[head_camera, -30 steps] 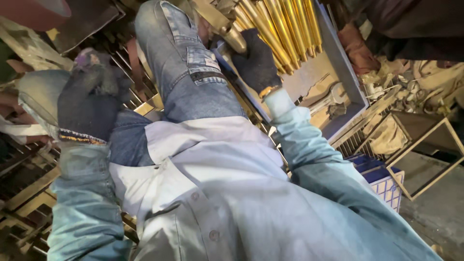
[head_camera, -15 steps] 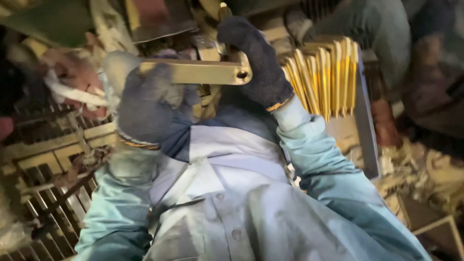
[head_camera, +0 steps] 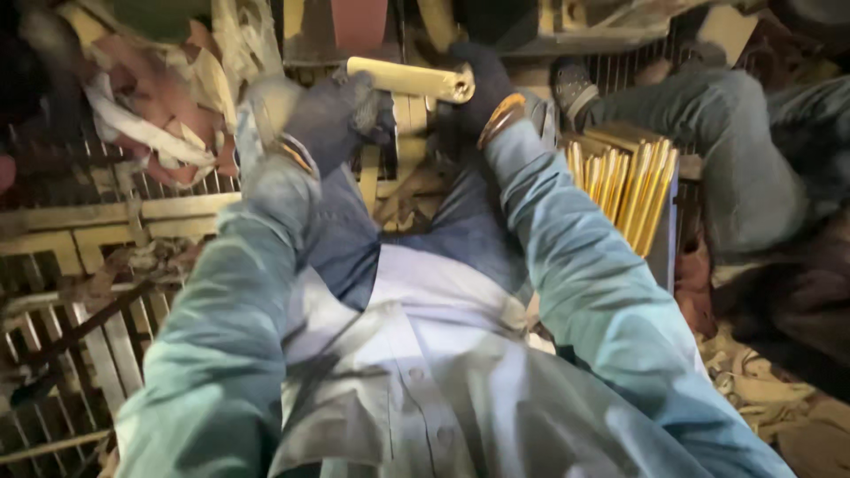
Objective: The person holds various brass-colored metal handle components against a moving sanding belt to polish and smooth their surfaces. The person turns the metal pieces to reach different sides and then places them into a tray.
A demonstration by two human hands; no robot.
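Up above the lap, both gloved hands meet on one pale yellow bar (head_camera: pixel 412 80), held level. Left hand (head_camera: pixel 332 115) wraps its near end, fingers curled round it; right hand (head_camera: pixel 474 93) clamps the far end, cuff showing an orange band. Just to the right, a stack of yellow strips (head_camera: pixel 624 181) stands on edge in a box. Beyond it, another person's leg (head_camera: pixel 708 133) in jeans. Wooden slats (head_camera: pixel 97 336) lie down the left side.

The bar (head_camera: pixel 409 80) is pale yellow. The gloves (head_camera: pixel 332 119) are dark grey with orange-striped cuffs. The sleeves (head_camera: pixel 584 265) are light blue.
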